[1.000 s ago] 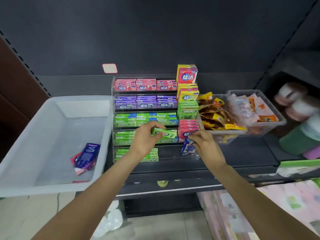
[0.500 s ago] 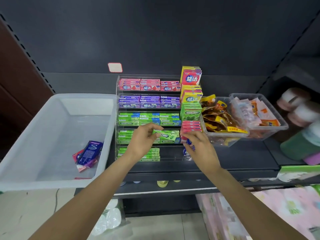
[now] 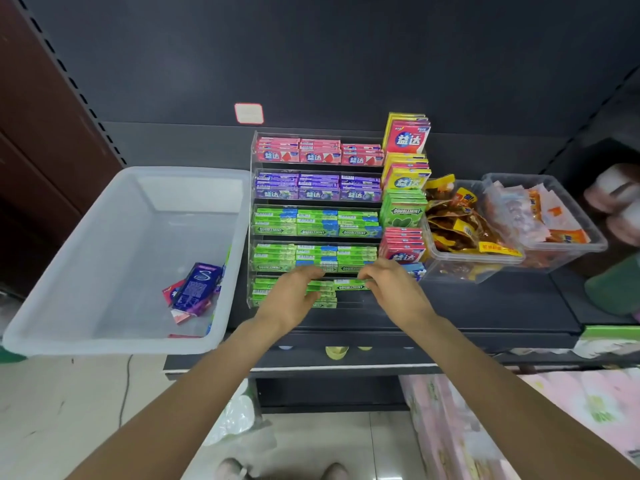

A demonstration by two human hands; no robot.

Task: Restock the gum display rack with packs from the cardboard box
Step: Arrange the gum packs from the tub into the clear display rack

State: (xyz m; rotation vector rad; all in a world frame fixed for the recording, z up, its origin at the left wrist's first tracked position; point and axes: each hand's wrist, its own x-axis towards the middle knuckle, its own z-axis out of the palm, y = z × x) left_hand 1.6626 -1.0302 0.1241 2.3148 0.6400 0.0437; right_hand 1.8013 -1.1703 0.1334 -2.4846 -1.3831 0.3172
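Note:
The clear tiered gum rack (image 3: 252,220) stands on the dark shelf, holding pink, purple and green rows. A green Doublemint pack (image 3: 350,285) lies in the right slot of the bottom tier. My right hand (image 3: 393,292) curls its fingers over that pack's right end. My left hand (image 3: 294,294) hovers over the bottom tier's middle packs, fingers relaxed, a small gap from the pack. A blue pack (image 3: 415,270) sits at the bottom of the rack's right column. No cardboard box shows; a white plastic tub (image 3: 104,342) on the left holds a purple pack (image 3: 197,284) and pink ones.
Two clear bins of snack packets (image 3: 467,237) (image 3: 554,216) stand right of the rack. Rolls and a green object crowd the far right. The shelf's front edge (image 3: 346,367) runs below my wrists. Pink patterned bundles (image 3: 519,427) lie on the floor at the right.
My left hand brought the green pack down from the fourth tier to the bottom tier and let go. My right hand left the blue pack in the right column and moved onto the green pack.

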